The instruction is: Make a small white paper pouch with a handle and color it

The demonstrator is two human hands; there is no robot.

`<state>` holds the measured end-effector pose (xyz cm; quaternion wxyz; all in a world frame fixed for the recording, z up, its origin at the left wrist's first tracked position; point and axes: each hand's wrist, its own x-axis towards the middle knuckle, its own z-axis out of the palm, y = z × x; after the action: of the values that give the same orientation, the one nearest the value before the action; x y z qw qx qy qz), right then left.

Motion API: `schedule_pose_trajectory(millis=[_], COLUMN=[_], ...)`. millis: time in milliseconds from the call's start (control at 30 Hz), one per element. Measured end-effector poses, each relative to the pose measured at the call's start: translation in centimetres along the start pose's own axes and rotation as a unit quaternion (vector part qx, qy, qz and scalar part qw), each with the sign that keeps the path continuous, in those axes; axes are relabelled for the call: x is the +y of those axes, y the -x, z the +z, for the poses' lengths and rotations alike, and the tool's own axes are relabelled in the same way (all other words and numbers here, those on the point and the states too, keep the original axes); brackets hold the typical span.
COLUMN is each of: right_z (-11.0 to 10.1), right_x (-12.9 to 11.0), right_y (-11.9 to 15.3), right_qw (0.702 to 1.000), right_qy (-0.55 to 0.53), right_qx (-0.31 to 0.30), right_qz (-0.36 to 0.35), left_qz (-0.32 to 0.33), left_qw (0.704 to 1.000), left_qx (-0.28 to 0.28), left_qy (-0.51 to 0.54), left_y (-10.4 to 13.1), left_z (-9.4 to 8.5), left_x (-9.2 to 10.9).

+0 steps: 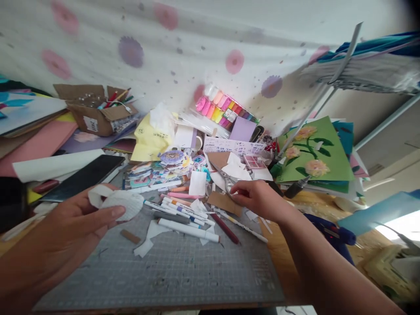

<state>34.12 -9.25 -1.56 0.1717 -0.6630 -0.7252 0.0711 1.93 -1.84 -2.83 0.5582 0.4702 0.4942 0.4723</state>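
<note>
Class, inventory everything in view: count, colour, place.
crinkled piece: one, white, lower left
scissors: one pair, silvery, right of centre
pens: several, mostly white, centre
cutting mat: one, grey, lower centre
table: one, brown, under the mat
cardboard box: one, brown, back left
packet: one, yellow, left of centre
assorted pack: one, multicoloured, back centre
flower picture: one, green, right
glue gun: one, blue, lower right
curtain: one, white with flowers, behind
paper scraps: many, mixed colours, centre
left hand: one, bare, holding the crinkled piece
right hand: one, bare, at the scissors

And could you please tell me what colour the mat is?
The mat is grey with a paler grid, shown in the head view.
</note>
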Motion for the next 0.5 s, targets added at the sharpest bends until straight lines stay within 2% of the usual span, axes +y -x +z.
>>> schedule_pose_trajectory(millis=[67,133,233,333,400,500], right_z=[0.5,1.1,2.5,4.2,4.7,4.0], right_x=[-1.4,-2.3,-3.0,-3.7,-4.3,-4.9], right_y=[-1.2,-2.3,-3.4,-3.2,-2.5,-1.3], right_qw=[0.999,0.997,0.991,0.977,0.961,0.931], right_qy=[-0.020,-0.039,-0.073,-0.146,-0.214,-0.274], right_qx=[0.008,0.026,0.051,0.064,0.018,-0.140], right_qz=[-0.030,-0.058,-0.098,-0.145,-0.174,-0.197], left_qz=[-0.056,-0.084,-0.080,-0.073,-0.070,-0.059], left_qw=[0.996,0.993,0.992,0.987,0.983,0.984], left_qx=[-0.049,-0.060,-0.064,-0.102,-0.127,-0.134], left_qy=[0.041,0.059,0.074,0.101,0.109,0.103], left_y=[0.3,0.6,0.6,0.2,0.0,-0.4], left_z=[-0.2,-0.4,-0.8,-1.2,-1.4,-1.6], left_x=[0.7,1.1,1.1,0.8,0.7,0.7])
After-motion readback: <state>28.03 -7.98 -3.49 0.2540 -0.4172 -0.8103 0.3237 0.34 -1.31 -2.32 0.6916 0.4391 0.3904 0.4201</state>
